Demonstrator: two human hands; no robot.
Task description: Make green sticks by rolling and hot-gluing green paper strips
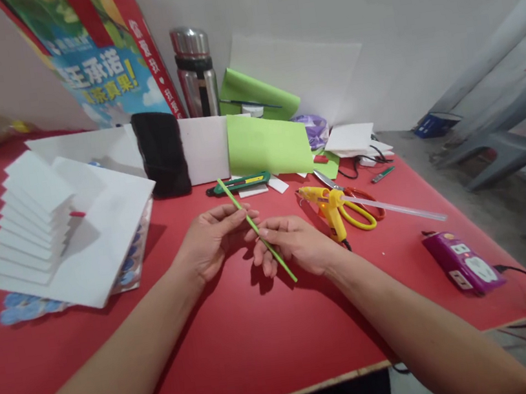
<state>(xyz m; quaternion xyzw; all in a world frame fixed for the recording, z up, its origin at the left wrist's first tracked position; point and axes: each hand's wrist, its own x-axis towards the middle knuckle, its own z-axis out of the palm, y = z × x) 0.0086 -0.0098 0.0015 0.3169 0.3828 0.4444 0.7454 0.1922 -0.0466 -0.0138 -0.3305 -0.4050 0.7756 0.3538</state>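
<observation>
Smooth, brown-edged red tabletop stands before a pale wall, and over its middle we find a slim, straight green strip pinched between thumb and fingers by our left hand and right hand.
</observation>
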